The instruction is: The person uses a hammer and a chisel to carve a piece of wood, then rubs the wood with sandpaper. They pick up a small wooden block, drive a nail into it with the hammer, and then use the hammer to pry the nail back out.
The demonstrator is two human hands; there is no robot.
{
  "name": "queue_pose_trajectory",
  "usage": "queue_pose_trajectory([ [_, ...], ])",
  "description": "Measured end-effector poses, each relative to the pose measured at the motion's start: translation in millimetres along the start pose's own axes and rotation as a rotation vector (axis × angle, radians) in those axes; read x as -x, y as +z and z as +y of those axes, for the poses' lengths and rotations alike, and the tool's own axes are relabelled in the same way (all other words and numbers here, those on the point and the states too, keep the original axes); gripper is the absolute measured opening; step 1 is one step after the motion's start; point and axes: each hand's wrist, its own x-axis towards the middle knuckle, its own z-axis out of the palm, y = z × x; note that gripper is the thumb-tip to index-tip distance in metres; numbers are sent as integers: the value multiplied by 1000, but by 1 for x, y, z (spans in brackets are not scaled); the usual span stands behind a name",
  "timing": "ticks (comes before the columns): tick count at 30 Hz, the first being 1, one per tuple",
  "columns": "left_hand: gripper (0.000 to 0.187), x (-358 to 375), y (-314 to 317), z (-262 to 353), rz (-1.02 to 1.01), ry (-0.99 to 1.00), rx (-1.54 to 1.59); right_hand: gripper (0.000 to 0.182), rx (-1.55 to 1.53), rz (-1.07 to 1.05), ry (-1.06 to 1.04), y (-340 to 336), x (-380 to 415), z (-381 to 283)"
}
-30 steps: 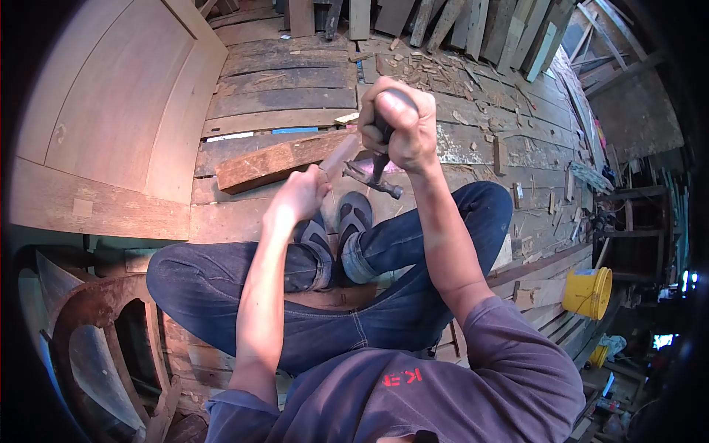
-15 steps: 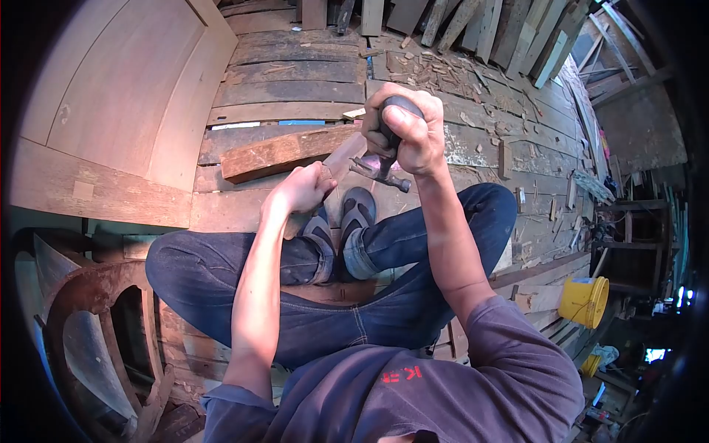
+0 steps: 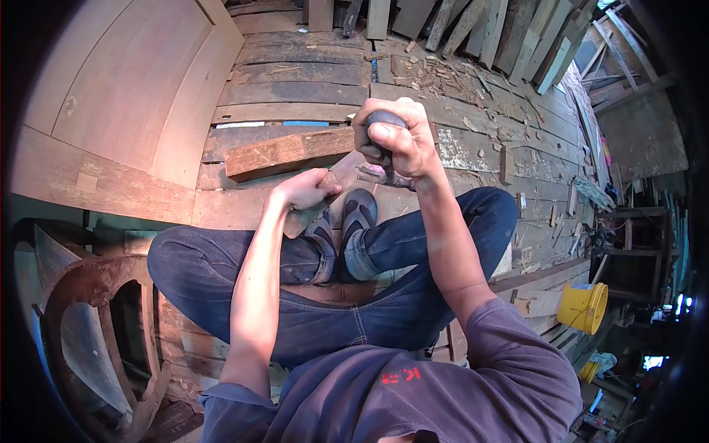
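Note:
My right hand [image 3: 401, 136] is wrapped round the dark handle of a hammer [image 3: 388, 176], whose metal head hangs below the fist. Left of it, my left hand [image 3: 307, 189] grips a light wooden piece [image 3: 347, 167] with fingers closed. The far end of that piece lies close beside the hammer head. Just beyond, a thick reddish-brown wooden block [image 3: 284, 153] rests on the plank floor. My shod feet are right below the hands, between my bent knees.
A large panelled wooden door [image 3: 129, 96] is at the left, above a curved wooden frame [image 3: 88, 284]. Boards [image 3: 473, 26] lean along the far side. Wood chips [image 3: 421, 77] litter the floor. A yellow bucket [image 3: 582, 308] stands at the right.
My right hand and the hammer have moved slightly down, bringing the hammer head nearer the light wooden piece. My left hand keeps its grip, shifted slightly down.

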Motion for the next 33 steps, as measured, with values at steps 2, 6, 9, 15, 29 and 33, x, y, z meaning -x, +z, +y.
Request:
queue_pose_trajectory([
  [2,30,-3,3,-3,-18,20,52,32,-9,-8,24,0,0,1],
  [6,28,-10,7,-12,-50,35,138,34,-31,-13,60,-1,1,2],
  [9,29,-10,8,-12,-93,-22,197,35,-48,-24,70,-2,1,4],
  [15,28,-3,10,-1,-93,-3,284,44,19,-31,83,-6,1,11],
  [29,38,-25,20,-13,99,-21,-84,41,-123,148,64,-20,4,-7],
  [33,40,-28,24,-14,238,27,-204,40,-67,193,73,-28,3,-7],
])
